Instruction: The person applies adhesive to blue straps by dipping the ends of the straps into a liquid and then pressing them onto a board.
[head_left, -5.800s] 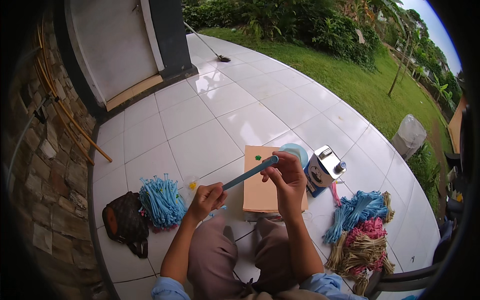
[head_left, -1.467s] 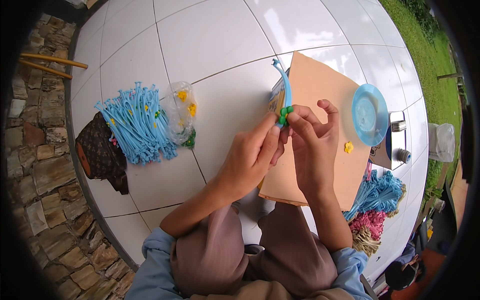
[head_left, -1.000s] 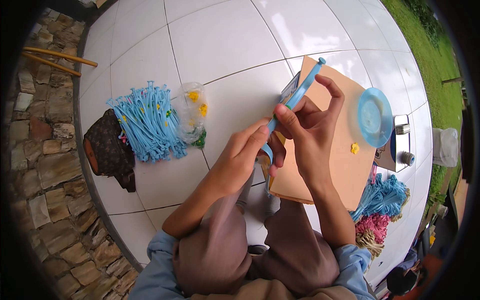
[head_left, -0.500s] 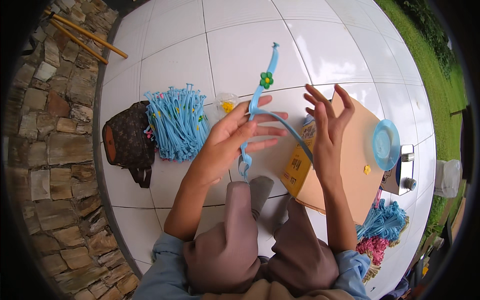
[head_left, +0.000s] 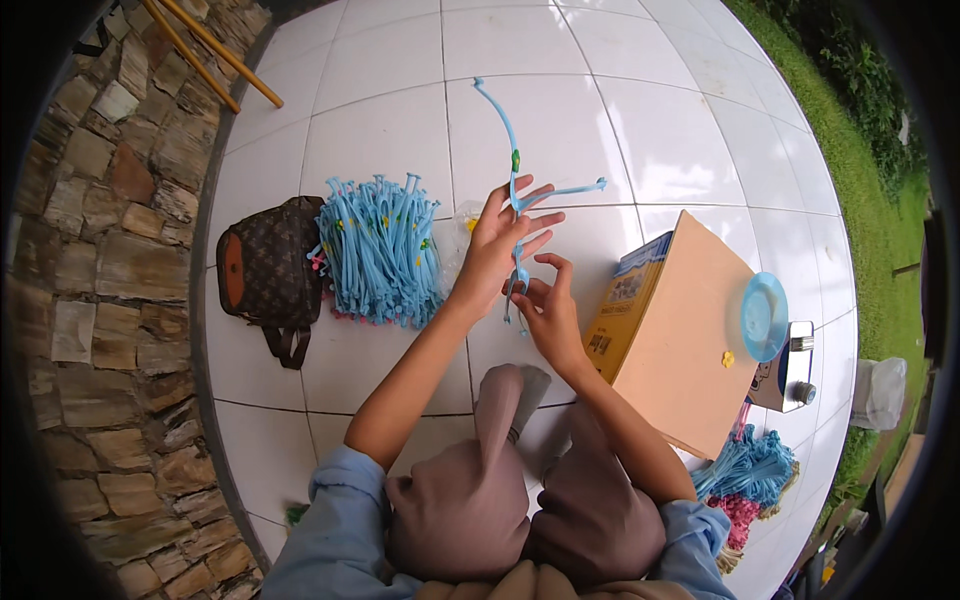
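A thin light-blue plastic stem point(head_left: 502, 130) with a small green bead and a side branch stands up between my hands. My left hand point(head_left: 497, 243) grips its middle with fingers fanned out. My right hand point(head_left: 549, 310) pinches the stem's lower end just below. A pile of similar blue stems point(head_left: 378, 250) lies on the white tiles to the left of my left hand. A cardboard box point(head_left: 678, 335) stands to the right of my right hand, with a blue round lid point(head_left: 764, 316) and a small yellow piece on top.
A brown patterned bag point(head_left: 268, 272) lies beside the pile, against a stone wall point(head_left: 90, 250). A clear bag of small beads point(head_left: 462, 215) sits behind my left hand. A small metal device point(head_left: 789, 368), blue and pink stem bundles point(head_left: 745, 475) and grass are to the right.
My hands moved left off the cardboard box with the blue stem. The stem now stands more upright, and my right hand dropped from above the box to the stem's lower end.
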